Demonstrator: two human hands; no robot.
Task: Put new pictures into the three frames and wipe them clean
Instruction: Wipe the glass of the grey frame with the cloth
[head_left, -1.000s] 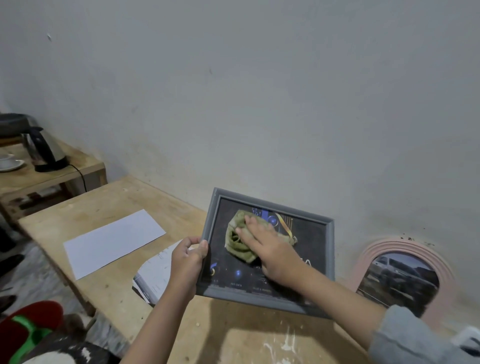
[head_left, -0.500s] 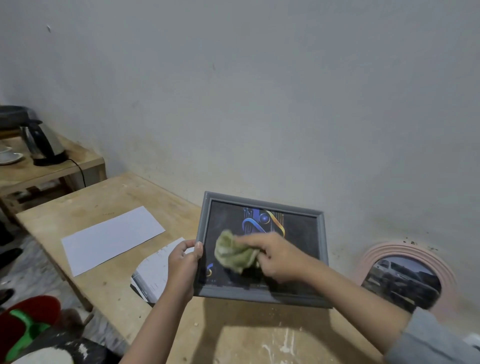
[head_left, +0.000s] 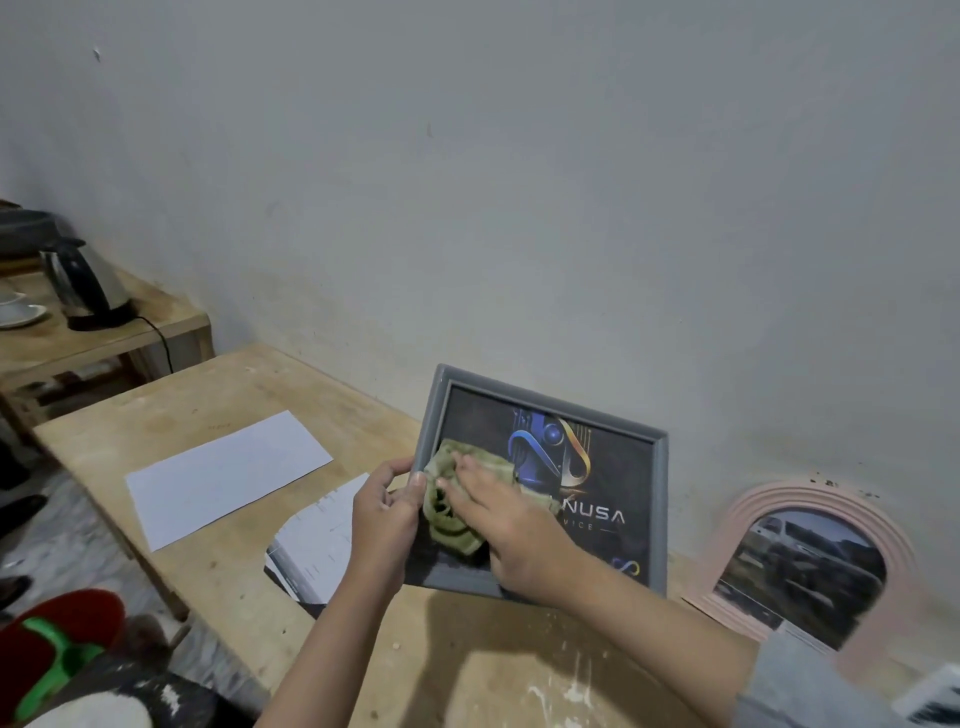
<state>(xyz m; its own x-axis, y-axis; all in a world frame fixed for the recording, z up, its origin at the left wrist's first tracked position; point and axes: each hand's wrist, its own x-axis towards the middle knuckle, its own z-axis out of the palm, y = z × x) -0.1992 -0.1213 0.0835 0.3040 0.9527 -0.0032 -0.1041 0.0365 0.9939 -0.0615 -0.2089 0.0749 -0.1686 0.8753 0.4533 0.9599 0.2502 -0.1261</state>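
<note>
A grey rectangular frame (head_left: 661, 499) with a dark picture reading "NUSA" is held tilted above the wooden table (head_left: 218, 395). My left hand (head_left: 382, 525) grips its left edge. My right hand (head_left: 514, 535) presses a crumpled green cloth (head_left: 452, 525) flat against the glass at the frame's lower left. A pink arched frame (head_left: 748, 514) with a car picture leans on the wall at the right. The corner of a third item shows at the bottom right edge, too cut off to name.
A blank white sheet (head_left: 223, 473) lies on the table to the left. Printed papers (head_left: 322, 540) lie under my left hand. A lower side table (head_left: 171, 317) at the far left holds a kettle (head_left: 85, 286) and a saucer. Red and green footwear (head_left: 57, 644) lies on the floor.
My right hand has slid the cloth from the middle of the glass down to its lower left, next to my left hand. More of the picture's logo shows now.
</note>
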